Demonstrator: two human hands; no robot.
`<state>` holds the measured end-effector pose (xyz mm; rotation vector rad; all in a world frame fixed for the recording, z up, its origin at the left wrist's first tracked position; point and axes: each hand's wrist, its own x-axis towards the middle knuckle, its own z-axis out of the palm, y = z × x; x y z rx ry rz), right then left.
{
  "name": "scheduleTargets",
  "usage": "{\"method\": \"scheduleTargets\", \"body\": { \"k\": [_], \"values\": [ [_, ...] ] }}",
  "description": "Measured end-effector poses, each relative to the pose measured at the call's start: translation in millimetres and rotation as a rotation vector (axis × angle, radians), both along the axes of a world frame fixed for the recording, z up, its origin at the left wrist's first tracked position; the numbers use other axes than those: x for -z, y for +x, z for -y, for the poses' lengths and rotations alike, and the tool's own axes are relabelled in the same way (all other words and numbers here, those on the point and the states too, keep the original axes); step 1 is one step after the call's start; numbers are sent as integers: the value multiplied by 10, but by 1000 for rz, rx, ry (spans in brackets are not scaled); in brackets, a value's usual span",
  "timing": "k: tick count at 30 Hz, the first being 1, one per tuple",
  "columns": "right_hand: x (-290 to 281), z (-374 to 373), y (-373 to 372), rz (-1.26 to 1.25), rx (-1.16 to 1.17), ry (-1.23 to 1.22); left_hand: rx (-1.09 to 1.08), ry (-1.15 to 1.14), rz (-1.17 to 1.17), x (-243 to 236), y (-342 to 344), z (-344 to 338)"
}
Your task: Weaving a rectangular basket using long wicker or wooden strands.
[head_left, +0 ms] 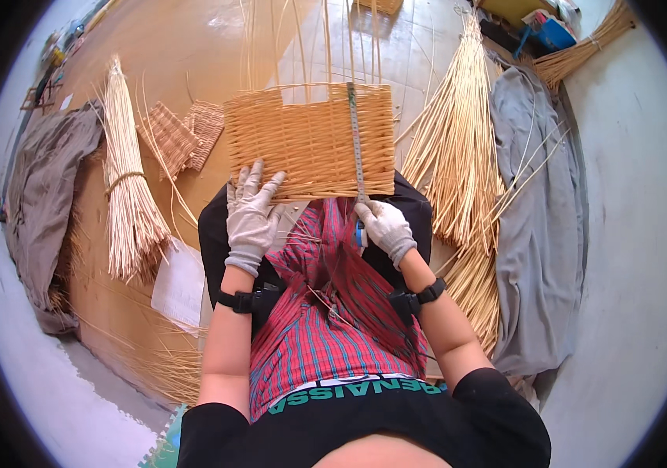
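A woven wicker panel [298, 144] rests across my knees, with a rectangular notch in its far edge and long loose stakes rising beyond it. My left hand [253, 222], in a whitish glove, lies with fingers spread on the panel's near left corner; its thumb is hard to see. In my gloved right hand [386, 228], at the near edge, I grip a tape measure [356, 140]. Its blade runs across the panel's right part from near edge to far edge. The blue case shows partly beneath my fingers.
Bundles of pale wicker rods [124, 179] lie at left and right [462, 156]. Two small woven pieces [169, 140] and a paper sheet [179, 287] sit on the left. Grey cloth [532, 226] drapes along the right side. A red checked cloth [325, 335] covers my lap.
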<state>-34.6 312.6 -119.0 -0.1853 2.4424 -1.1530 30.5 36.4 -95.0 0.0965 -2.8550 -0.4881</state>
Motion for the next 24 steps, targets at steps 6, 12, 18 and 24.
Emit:
{"method": "scheduleTargets", "body": {
  "k": [6,12,18,24],
  "values": [
    [34,14,-25,109,20,-88,-16,22,-28,-6,0,-2],
    [101,-5,-25,-30,-28,25,-22,50,-23,-5,23,-20],
    [79,-48,17,-34,-42,-195,-54,75,-37,-3,88,-110],
    [-29,-270,245,-105,121,-714,-67,44,-26,83,358,-240]
  ]
}}
